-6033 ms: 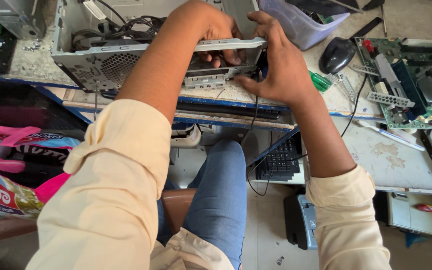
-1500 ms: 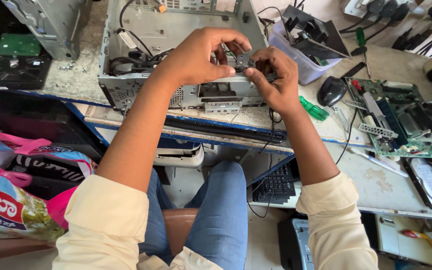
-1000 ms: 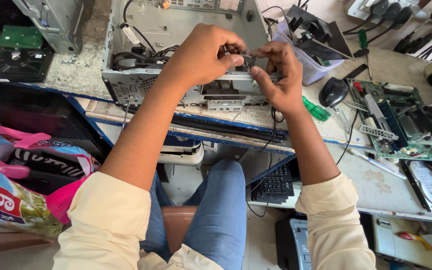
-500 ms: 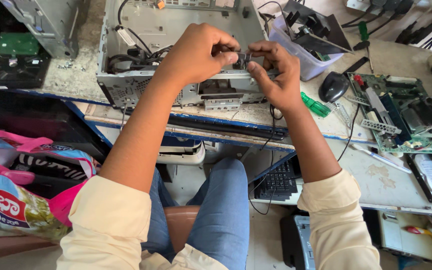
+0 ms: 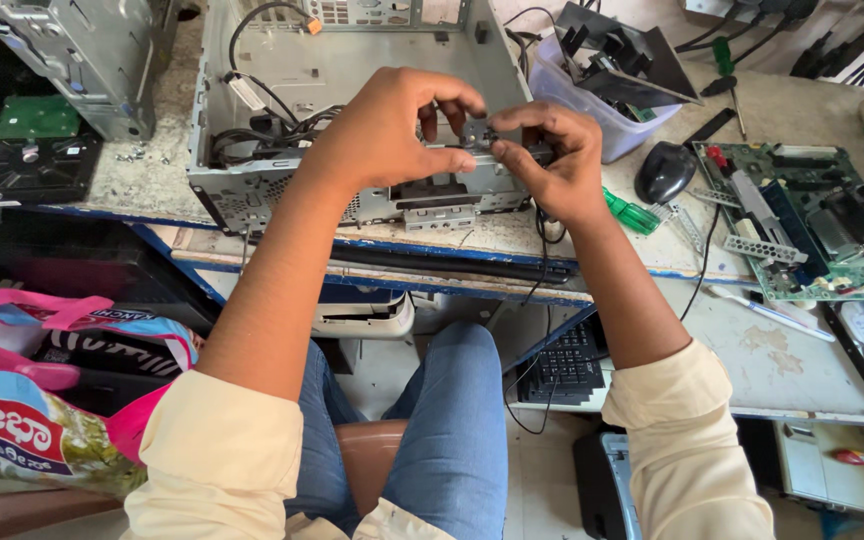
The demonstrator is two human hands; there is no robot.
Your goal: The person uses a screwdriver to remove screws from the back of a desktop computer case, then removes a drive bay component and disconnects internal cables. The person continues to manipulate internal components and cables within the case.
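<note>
An open grey computer case point(image 5: 282, 90) lies on the workbench in front of me, with cables inside at its left. My left hand point(image 5: 392, 125) and my right hand point(image 5: 552, 155) meet above the case's near wall. Together they pinch a small metal part point(image 5: 477, 135) between fingertips. The part is mostly hidden by my fingers, so its shape is unclear. A green-handled screwdriver point(image 5: 632, 213) lies on the bench just right of my right hand.
A black mouse point(image 5: 664, 172) and a green motherboard point(image 5: 802, 225) lie at right. A clear bin of black parts point(image 5: 612, 120) stands behind my right hand. Another metal chassis point(image 5: 82, 50) and a hard drive point(image 5: 32, 165) sit at left. A keyboard point(image 5: 567, 365) is under the bench; bags point(image 5: 42, 420) lower left.
Six seconds ago both hands gripped the case's near edge. Since then they have risen and come together on the small metal part; over the last second they barely shift.
</note>
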